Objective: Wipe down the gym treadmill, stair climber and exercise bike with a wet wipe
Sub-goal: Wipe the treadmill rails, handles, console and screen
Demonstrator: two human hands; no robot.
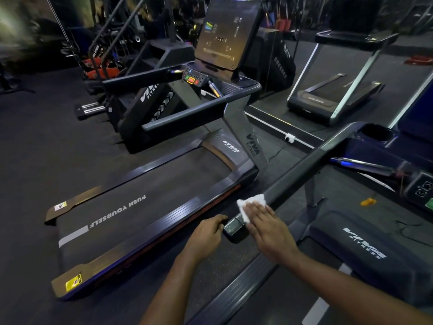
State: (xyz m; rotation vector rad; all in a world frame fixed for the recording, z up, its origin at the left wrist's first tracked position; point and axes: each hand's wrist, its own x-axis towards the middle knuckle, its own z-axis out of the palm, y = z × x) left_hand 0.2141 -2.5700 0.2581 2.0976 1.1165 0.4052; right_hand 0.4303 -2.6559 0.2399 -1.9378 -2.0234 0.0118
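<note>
Black stair climber (145, 109) and middle treadmill (145, 207) at left await us, we judge, while our left hand (207, 232) curls round the near handrail (304, 170) end and our right hand (266, 227), fingers straight, presses the wet wipe (251, 202) flat onto it.

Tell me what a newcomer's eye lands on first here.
The white wipe, low centre, pressed flat under the right hand on a treadmill handrail, whose end the left hand holds. Left of that, the neighbouring treadmill's belt reads PUSH YOURSELF, with its lit screen at top centre.
</note>
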